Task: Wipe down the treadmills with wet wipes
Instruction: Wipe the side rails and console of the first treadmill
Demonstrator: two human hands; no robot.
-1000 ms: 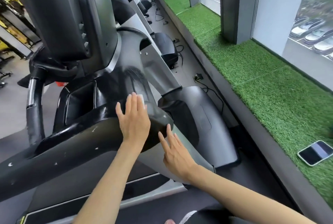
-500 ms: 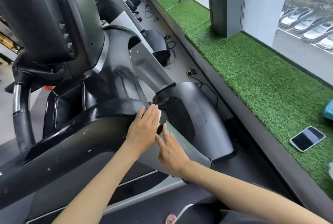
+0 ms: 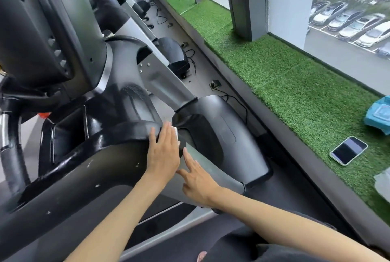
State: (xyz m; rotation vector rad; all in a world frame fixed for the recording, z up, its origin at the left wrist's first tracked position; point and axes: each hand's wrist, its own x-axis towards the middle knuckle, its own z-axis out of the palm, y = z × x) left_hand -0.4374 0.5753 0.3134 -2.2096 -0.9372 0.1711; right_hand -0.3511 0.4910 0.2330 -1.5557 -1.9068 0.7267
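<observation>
Green turf sill [image 3: 285, 84] flanks black treadmill [image 3: 95, 156]; phone [image 3: 348, 150] atop.

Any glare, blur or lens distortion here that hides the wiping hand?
Head view: daylight from the window at right, only a soft sheen on the treadmill arm; head view: the wide lens bends the posts and grass ledge; head view: left hand and wipe are clear, but the blue pack at the edge and the cars outside are smeared.
</observation>
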